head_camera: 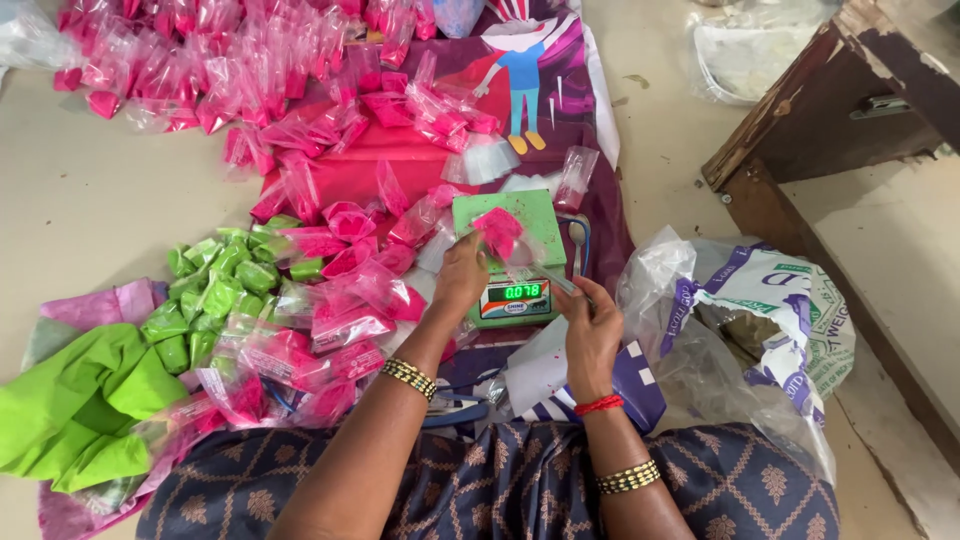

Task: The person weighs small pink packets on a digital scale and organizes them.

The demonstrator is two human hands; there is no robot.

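A small green digital scale (520,215) sits on a printed sheet, its lit display facing me. On its platform lies a clear plastic packet of pink powder (497,230). My left hand (460,275) reaches to the scale's left edge, fingers pinching the packet's lower side. My right hand (592,325) is in front of the scale's right corner and grips a thin spoon handle (556,280) that points toward the packet.
Many filled pink packets (330,290) and green packets (215,285) lie in piles to the left and far side. A green bag (75,395) lies near left. A white printed sack (740,310) stands right. A wooden bench (850,90) is far right.
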